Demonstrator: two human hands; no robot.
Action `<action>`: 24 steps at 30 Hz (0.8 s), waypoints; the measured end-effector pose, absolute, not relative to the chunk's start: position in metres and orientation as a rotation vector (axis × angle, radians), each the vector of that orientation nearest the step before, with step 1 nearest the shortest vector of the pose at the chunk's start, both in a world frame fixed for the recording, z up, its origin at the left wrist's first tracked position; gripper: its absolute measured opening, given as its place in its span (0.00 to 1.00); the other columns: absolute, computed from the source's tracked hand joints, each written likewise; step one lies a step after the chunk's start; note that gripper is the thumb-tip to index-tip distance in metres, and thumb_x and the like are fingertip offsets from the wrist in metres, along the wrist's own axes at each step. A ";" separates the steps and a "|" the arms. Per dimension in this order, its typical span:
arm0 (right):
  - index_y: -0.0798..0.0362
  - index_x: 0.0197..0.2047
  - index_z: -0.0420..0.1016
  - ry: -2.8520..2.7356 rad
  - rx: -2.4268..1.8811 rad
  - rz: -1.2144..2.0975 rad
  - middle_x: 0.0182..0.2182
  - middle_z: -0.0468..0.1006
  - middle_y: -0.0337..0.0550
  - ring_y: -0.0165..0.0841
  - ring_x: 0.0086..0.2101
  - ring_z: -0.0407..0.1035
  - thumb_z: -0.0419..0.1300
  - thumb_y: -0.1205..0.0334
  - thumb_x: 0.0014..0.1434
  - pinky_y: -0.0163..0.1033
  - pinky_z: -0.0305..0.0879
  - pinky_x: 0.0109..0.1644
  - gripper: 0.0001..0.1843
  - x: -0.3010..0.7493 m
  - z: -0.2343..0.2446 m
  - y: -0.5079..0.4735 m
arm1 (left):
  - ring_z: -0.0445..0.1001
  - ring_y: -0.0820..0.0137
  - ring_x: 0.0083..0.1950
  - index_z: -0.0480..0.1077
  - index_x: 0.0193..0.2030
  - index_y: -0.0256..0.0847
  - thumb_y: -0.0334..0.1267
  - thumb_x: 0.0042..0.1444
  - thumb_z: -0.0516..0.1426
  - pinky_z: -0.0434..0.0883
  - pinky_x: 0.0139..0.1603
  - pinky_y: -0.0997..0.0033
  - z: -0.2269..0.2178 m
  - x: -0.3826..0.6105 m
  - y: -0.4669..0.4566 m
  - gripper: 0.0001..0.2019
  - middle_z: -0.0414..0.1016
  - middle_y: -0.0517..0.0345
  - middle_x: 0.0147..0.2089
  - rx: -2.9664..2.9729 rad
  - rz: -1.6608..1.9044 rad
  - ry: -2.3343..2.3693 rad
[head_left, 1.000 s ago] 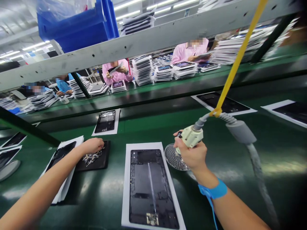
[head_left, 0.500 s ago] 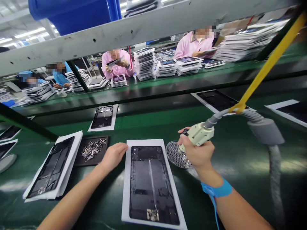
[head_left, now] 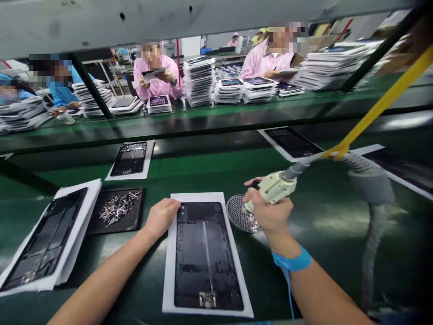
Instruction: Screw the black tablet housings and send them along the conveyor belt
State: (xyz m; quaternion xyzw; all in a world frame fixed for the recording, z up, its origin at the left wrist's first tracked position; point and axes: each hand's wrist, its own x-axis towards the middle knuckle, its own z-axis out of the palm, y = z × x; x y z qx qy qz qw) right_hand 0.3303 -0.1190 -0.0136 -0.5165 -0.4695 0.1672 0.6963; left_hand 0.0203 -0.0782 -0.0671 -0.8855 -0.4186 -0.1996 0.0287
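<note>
A black tablet back panel (head_left: 205, 255) lies on a white sheet (head_left: 169, 280) in front of me on the green belt. My left hand (head_left: 161, 217) rests curled at the panel's upper left corner, fingers pressed together on something I cannot make out. My right hand (head_left: 268, 211) grips a cream powered screwdriver (head_left: 274, 187), its tip over a round perforated metal dish (head_left: 239, 214) just right of the panel. A grey hose (head_left: 367, 180) and a yellow strap (head_left: 382, 106) run from the tool. A blue wrist strap (head_left: 291, 263) is on my right wrist.
A black tray of small metal parts (head_left: 117, 208) sits left of the panel, beside a stack of panels on white sheets (head_left: 43, 239). More panels (head_left: 130, 159) (head_left: 291, 142) lie farther along the belt. People in pink and blue work across the line among tall stacks (head_left: 199, 81).
My left hand left the tray of small parts and moved right to the panel's upper left corner. The right hand with the screwdriver stayed over the round dish. The view tilted down slightly.
</note>
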 end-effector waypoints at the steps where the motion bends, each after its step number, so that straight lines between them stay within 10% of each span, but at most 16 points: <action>1: 0.52 0.40 0.75 -1.045 -1.149 0.378 0.29 0.81 0.40 0.29 0.20 0.72 0.68 0.60 0.56 0.38 0.74 0.25 0.10 0.330 -0.013 -0.119 | 0.79 0.67 0.44 0.79 0.44 0.43 0.33 0.70 0.52 0.76 0.44 0.69 -0.065 0.021 -0.079 0.13 0.83 0.52 0.45 -2.733 -0.586 -1.295; 13: 0.51 0.43 0.73 -1.105 -1.183 0.339 0.28 0.79 0.37 0.31 0.22 0.73 0.65 0.60 0.59 0.39 0.73 0.29 0.10 0.334 -0.020 -0.134 | 0.74 0.54 0.59 0.72 0.58 0.36 0.35 0.70 0.49 0.73 0.54 0.56 -0.055 0.030 -0.106 0.16 0.77 0.41 0.57 -2.709 -0.375 -1.233; 24: 0.52 0.42 0.72 -1.070 -1.234 0.306 0.28 0.79 0.38 0.29 0.20 0.71 0.65 0.61 0.57 0.37 0.71 0.26 0.10 0.337 -0.019 -0.132 | 0.77 0.61 0.47 0.77 0.47 0.41 0.39 0.72 0.48 0.74 0.46 0.62 -0.061 0.030 -0.097 0.16 0.81 0.50 0.47 -2.690 -0.524 -1.386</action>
